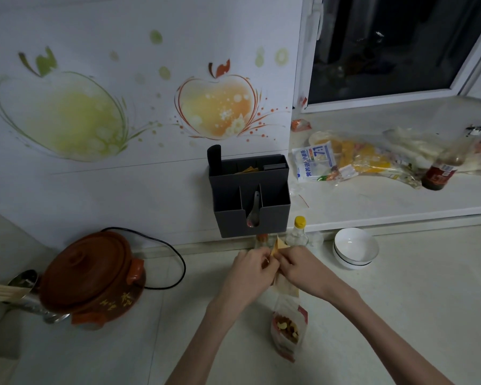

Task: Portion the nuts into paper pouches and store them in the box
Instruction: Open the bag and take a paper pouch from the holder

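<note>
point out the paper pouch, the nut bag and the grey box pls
paper pouch point(280, 246): head view, on its tan top corner above both hands.
nut bag point(287, 327): head view, on the clear window showing the nuts.
grey box point(272, 218): head view, on its front wall, right of the spoon.

Tan paper pouch point(278, 249): matt, creased, thin. Clear plastic bag of nuts point(288, 327): glossy film, crinkled. Dark grey wall-mounted plastic box point(252, 197): matt, smooth. Brown earthenware pot with lid point(90, 276): glazed, low sheen. White ceramic bowls point(356, 249): glossy. Pale table point(400, 287): smooth, faintly reflective. Metal ladle point(22, 280): polished. Fruit-patterned wall panel point(122, 107): smooth, satin. Wooden chopsticks point(0, 292): matt.
</note>
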The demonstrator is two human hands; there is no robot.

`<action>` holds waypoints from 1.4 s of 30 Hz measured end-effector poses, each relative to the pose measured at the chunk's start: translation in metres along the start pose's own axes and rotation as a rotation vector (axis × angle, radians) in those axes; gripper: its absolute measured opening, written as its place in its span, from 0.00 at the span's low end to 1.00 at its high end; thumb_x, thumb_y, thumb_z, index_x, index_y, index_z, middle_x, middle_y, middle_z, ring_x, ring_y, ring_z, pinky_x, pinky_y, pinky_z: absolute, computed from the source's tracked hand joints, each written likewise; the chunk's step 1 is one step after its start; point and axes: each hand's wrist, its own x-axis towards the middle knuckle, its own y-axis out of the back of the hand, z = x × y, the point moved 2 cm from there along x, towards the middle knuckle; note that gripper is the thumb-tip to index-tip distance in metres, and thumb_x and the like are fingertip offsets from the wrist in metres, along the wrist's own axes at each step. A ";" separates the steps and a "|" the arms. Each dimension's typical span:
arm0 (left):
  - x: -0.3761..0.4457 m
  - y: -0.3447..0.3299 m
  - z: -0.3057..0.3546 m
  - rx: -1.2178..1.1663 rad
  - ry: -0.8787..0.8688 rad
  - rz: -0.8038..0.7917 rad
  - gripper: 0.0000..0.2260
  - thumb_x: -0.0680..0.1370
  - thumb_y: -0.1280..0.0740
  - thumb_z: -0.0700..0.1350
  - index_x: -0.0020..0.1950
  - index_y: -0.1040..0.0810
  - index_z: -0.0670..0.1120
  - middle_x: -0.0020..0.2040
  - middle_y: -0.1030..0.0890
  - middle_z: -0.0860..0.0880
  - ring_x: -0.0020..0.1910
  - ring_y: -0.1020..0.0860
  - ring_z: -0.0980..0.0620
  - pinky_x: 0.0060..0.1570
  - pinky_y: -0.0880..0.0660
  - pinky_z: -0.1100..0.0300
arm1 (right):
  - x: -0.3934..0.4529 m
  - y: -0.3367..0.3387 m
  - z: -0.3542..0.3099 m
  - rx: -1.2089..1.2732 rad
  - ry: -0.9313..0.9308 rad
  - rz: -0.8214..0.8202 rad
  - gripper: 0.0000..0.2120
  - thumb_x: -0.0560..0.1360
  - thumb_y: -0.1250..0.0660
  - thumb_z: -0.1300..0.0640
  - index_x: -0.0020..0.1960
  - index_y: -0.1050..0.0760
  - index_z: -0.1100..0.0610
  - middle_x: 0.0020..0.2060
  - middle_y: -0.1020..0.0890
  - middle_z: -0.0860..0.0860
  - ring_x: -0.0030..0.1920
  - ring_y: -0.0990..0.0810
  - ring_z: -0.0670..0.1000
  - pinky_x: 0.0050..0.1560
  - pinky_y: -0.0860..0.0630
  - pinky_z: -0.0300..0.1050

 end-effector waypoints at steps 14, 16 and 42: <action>0.008 0.001 0.007 -0.297 0.011 -0.071 0.13 0.75 0.37 0.44 0.32 0.21 0.52 0.23 0.24 0.53 0.23 0.25 0.57 0.25 0.29 0.66 | -0.006 0.010 0.005 0.364 0.082 -0.010 0.17 0.79 0.42 0.61 0.31 0.30 0.60 0.25 0.31 0.50 0.28 0.35 0.49 0.33 0.37 0.45; 0.008 -0.002 0.004 -0.311 0.052 -0.111 0.12 0.75 0.36 0.43 0.33 0.21 0.46 0.23 0.26 0.54 0.23 0.26 0.58 0.25 0.29 0.66 | -0.006 0.007 0.008 0.395 0.060 -0.025 0.18 0.78 0.43 0.63 0.29 0.33 0.57 0.24 0.32 0.47 0.27 0.36 0.47 0.32 0.38 0.43; 0.006 -0.022 -0.023 -0.222 0.103 -0.126 0.11 0.78 0.36 0.51 0.56 0.33 0.64 0.48 0.25 0.63 0.37 0.20 0.59 0.24 0.27 0.65 | 0.001 0.001 0.013 -0.119 0.043 -0.013 0.18 0.75 0.41 0.62 0.27 0.34 0.53 0.23 0.31 0.46 0.23 0.32 0.45 0.28 0.38 0.34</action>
